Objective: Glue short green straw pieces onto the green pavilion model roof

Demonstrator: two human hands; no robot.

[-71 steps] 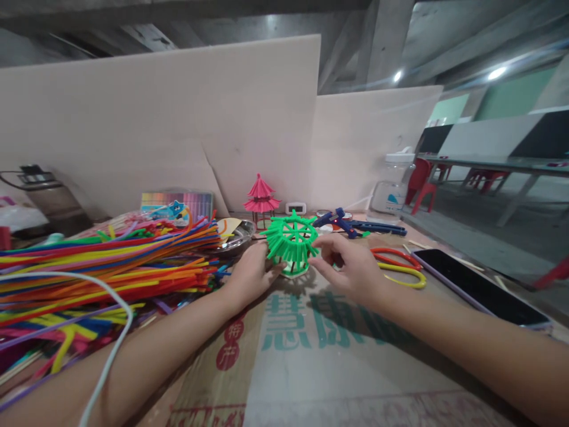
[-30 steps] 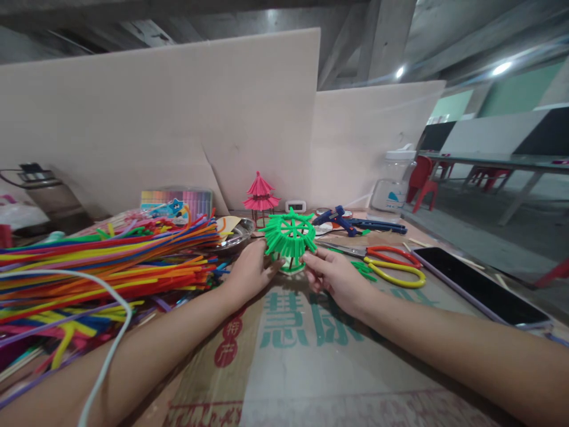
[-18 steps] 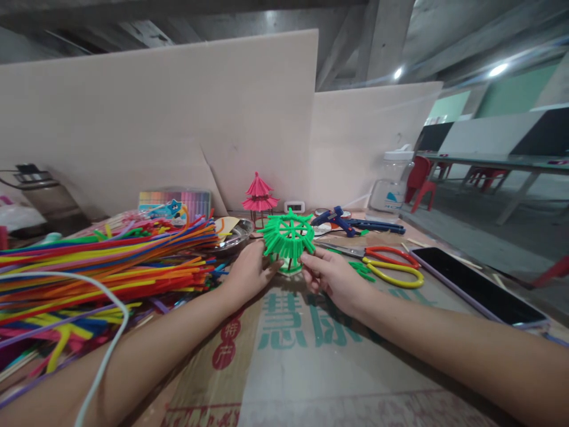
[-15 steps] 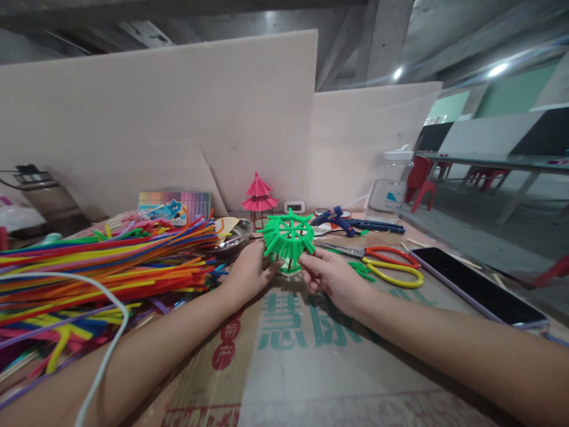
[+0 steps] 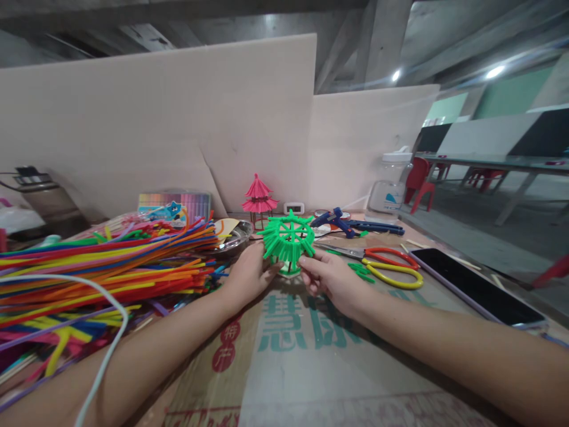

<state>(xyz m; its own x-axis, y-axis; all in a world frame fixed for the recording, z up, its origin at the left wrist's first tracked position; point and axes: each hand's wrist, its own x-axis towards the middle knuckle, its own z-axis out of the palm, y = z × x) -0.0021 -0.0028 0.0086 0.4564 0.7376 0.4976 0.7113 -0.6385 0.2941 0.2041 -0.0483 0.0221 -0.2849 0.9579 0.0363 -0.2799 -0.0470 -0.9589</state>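
A green pavilion model (image 5: 290, 236) made of pipe cleaner pieces stands upright between my two hands, with thin posts under its ring-shaped roof and a pale base below. My left hand (image 5: 252, 270) grips its left side low down, the fingertips partly hidden behind it. On the right side, my right hand (image 5: 326, 273) pinches the model's lower edge between thumb and curled fingers. Cut green pipe cleaner pieces (image 5: 362, 271) lie right of my right hand, by scissors (image 5: 393, 276) with red and yellow handles. Behind stands a pink pavilion model (image 5: 258, 196).
Bundled colourful pipe cleaners (image 5: 106, 267) cover the left side, crossed by a white cable (image 5: 116, 302). A metal bowl (image 5: 240, 237), a blue glue gun (image 5: 335, 220) and a clear bottle (image 5: 389, 184) stand behind. A phone (image 5: 475, 287) lies right. Printed cardboard (image 5: 311, 379) covers the front.
Both hands keep their hold on the green model. Nothing beyond a very slight shift of the view is visible.
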